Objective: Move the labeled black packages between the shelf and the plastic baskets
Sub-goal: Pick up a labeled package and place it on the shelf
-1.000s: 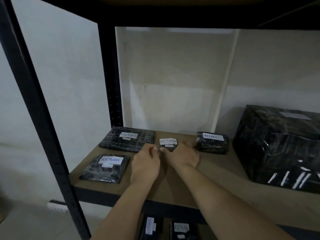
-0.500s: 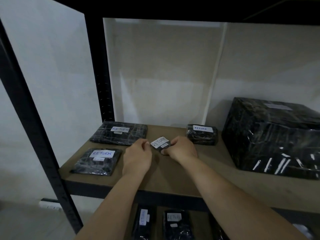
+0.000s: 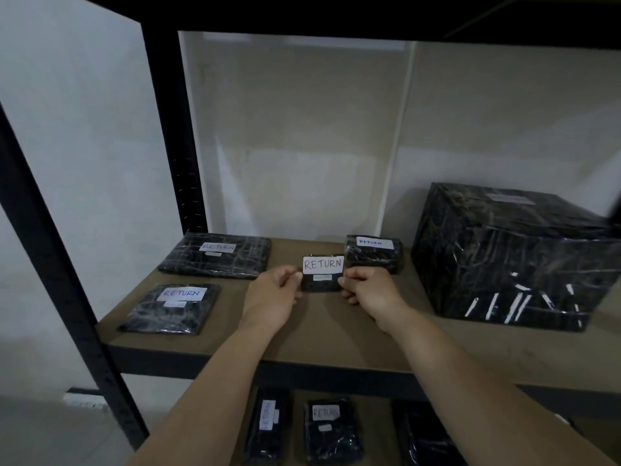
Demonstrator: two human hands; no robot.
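Small black package (image 3: 322, 274), white label reading RETURN facing the camera, held at frame centre just above the brown shelf board (image 3: 336, 334); tilted up on edge, lower edge close to the board, contact not discernible
Left hand (image 3: 274, 299) pinching the package's left edge, fingers curled, thumb on the near side
Right hand (image 3: 368, 290) pinching the right edge the same way; both forearms entering from the bottom of the frame
Just right of and behind the held package: thick small package (image 3: 374, 253), RETURN label on top, lying on the board
Upper left of the board: flat wide package (image 3: 216, 255), RETURN label up, near the back wall
Lower left of the board, near the front edge: flat square package (image 3: 171, 309), RETURN label up, apart from the wide one
Right side of the frame: large black wrapped box (image 3: 514, 260), pale label on its top face, white streaks on the front face, well apart from the hands
Black metal upright (image 3: 43, 250) running diagonally along the left edge of the frame; second upright at the rear left corner
Lower shelf, bottom centre of the frame: two labelled black packages (image 3: 331, 428) side by side, another dark one to their right, partly hidden by the right forearm
Pale wall panels behind the shelf
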